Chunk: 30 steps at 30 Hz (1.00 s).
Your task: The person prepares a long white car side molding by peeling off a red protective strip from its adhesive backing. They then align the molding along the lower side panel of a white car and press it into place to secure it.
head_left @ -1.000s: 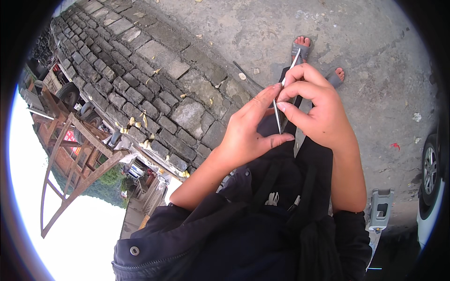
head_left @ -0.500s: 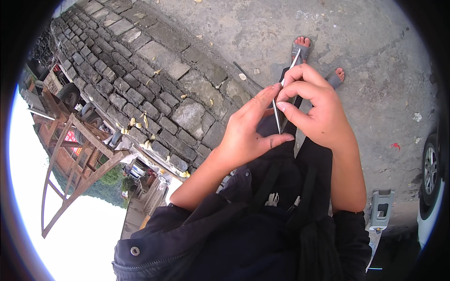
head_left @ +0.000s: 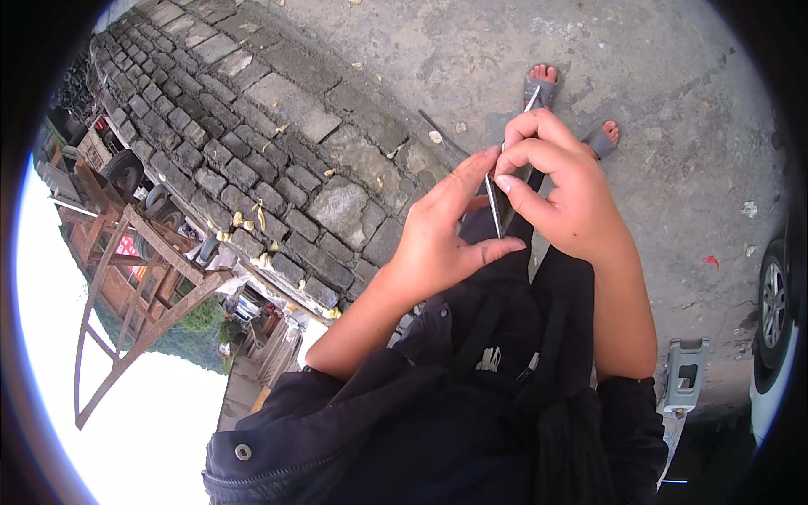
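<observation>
Between my hands, in front of my lap, is a thin flat thing point(head_left: 494, 206), seen nearly edge-on, with a bright edge and a dark face. My left hand point(head_left: 442, 227) grips it, fingertips at its upper end and thumb by its lower end. My right hand point(head_left: 560, 185) is closed in a pinch against its upper part, with fingers curled. A narrow silvery pointed tip point(head_left: 533, 99) sticks out beyond my right fingers. I cannot tell whether tip and flat thing are one piece, since my fingers hide the join.
My sandaled feet point(head_left: 541, 84) are on the concrete ground point(head_left: 673, 185). Stone paving point(head_left: 278, 151) spreads to the left, with a wooden frame point(head_left: 139, 311) and tyres point(head_left: 124, 168) beyond. At right are a grey plastic piece point(head_left: 686, 374) and a car wheel point(head_left: 772, 307).
My right hand has shifted slightly to the left and up, and the flat thing has tilted a little. Less of the silvery tip shows. My left hand keeps nearly the same place.
</observation>
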Available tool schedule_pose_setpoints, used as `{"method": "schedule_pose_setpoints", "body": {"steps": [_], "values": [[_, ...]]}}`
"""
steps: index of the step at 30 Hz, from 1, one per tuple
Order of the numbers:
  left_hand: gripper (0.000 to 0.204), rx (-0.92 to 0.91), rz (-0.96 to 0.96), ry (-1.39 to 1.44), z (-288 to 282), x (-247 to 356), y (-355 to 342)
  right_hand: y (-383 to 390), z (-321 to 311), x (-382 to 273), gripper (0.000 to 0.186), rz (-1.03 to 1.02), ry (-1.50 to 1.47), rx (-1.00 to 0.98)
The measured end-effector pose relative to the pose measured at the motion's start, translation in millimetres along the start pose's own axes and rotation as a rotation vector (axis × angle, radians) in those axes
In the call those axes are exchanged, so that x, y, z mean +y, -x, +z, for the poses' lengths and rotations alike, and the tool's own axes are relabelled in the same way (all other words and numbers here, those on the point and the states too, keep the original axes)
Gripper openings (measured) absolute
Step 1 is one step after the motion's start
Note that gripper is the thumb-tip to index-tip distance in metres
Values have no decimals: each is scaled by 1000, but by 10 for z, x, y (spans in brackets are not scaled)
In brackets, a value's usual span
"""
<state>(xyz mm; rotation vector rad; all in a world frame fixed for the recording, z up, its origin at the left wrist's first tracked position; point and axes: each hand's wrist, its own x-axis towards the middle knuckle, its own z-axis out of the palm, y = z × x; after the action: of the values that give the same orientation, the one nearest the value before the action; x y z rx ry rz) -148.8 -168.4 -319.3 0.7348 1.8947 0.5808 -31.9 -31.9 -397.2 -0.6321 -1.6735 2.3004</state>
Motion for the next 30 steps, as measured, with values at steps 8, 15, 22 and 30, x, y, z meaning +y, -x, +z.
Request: {"method": "schedule_pose_setpoints", "body": {"steps": [8, 15, 22, 30], "values": [[90, -18, -37, 41, -67, -2, 33, -55, 27, 91, 7, -21, -18, -26], [49, 105, -190, 406, -78, 28, 105, -53, 152, 146, 7, -8, -78, -22], [35, 230, -316, 566, -83, 197, 65, -46, 306, 204, 8, -23, -135, 8], [29, 333, -440, 796, -92, 152, 84, -35, 458, 204, 9, -39, -145, 126]]}}
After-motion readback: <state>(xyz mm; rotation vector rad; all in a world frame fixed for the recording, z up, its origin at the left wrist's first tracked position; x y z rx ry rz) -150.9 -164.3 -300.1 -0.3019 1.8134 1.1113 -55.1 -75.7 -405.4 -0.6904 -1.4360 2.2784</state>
